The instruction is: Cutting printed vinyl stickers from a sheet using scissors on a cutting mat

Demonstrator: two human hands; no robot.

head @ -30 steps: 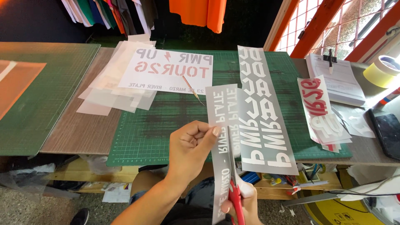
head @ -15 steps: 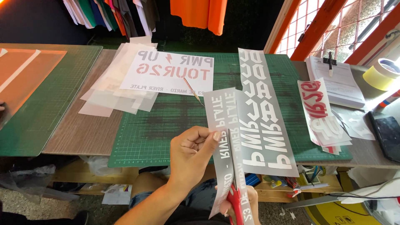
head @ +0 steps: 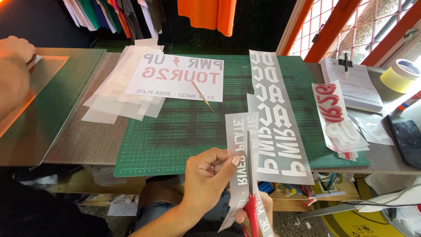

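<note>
Vinyl strip [head: 239, 145] between scissors [head: 250, 193]

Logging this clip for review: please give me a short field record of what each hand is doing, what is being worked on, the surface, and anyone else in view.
left hand: left hand pinches a grey film strip, held upright
right hand: right hand holds red-handled scissors, blades up along the strip
surface: green cutting mat
nearby: long lettered sheet; white printed sheet; yellow tape roll
other person: a hand at far left on a metal plate
</note>
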